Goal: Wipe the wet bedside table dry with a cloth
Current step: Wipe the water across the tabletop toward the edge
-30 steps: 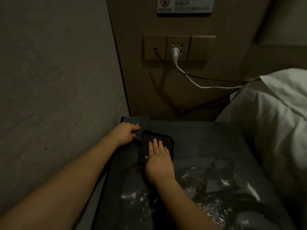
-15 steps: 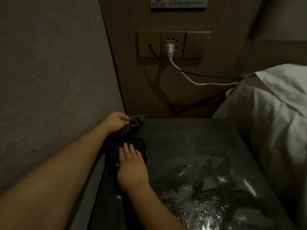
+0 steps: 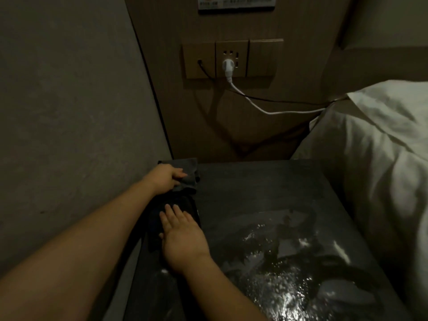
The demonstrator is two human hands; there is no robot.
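The dark bedside table (image 3: 259, 193) fills the lower middle, with glistening water (image 3: 284, 274) pooled on its near right part. A dark cloth (image 3: 183, 202) lies along the table's left edge, its grey far corner (image 3: 188, 169) at the back left. My left hand (image 3: 165, 178) pinches that far corner. My right hand (image 3: 183, 237) lies flat, fingers together, pressing on the near part of the cloth. The cloth under my palm is hidden.
A grey wall (image 3: 69, 112) runs close along the left. Behind the table a wooden panel carries a socket plate (image 3: 231, 59) with a white plug and cable (image 3: 266, 110) leading right. A white pillow and bedding (image 3: 375, 147) press against the table's right side.
My right hand has slid the cloth leftward, from the table's left-middle to its left edge. My left hand stays on the far corner, gripping it. The view shifted a little.
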